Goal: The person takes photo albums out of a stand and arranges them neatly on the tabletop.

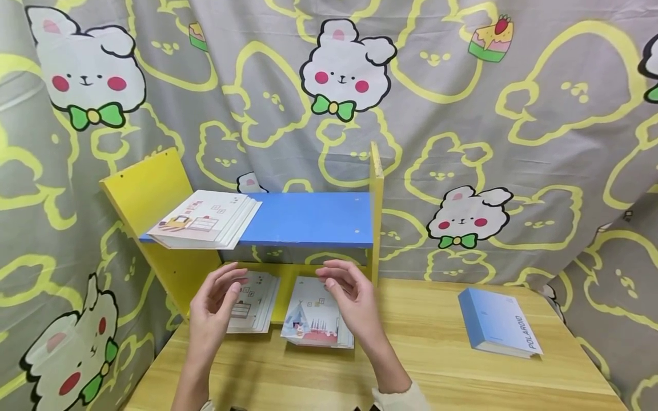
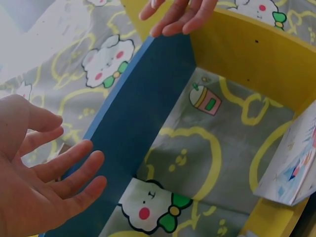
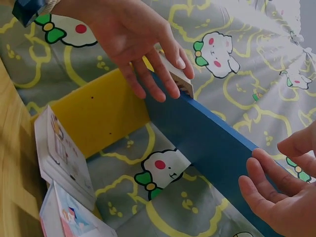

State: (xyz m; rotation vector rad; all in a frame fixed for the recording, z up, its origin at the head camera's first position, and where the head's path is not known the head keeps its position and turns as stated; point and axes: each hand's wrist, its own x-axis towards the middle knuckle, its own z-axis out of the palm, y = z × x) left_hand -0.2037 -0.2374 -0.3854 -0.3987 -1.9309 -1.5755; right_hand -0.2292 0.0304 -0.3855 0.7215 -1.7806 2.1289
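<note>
My left hand (image 1: 213, 302) is raised in front of the shelf's left part, fingers loosely bent, holding nothing. My right hand (image 1: 354, 299) hovers opposite it, also relaxed and without anything in its fingers. Between and behind them, on the lower yellow board, lie a left stack of white illustrated books (image 1: 257, 302) and a right stack (image 1: 311, 322) with a tent picture on its cover. Another stack of white books (image 1: 205, 220) lies on the left end of the blue shelf board (image 1: 313, 217). In the right wrist view, the left hand (image 3: 136, 44) overlaps that upper stack.
Yellow side panels (image 1: 377, 205) bound the shelf unit left and right. A thick blue-and-white book (image 1: 498, 322) marked POLAROID lies on the right of the wooden table (image 1: 421, 354). A patterned grey curtain (image 1: 437, 165) hangs behind.
</note>
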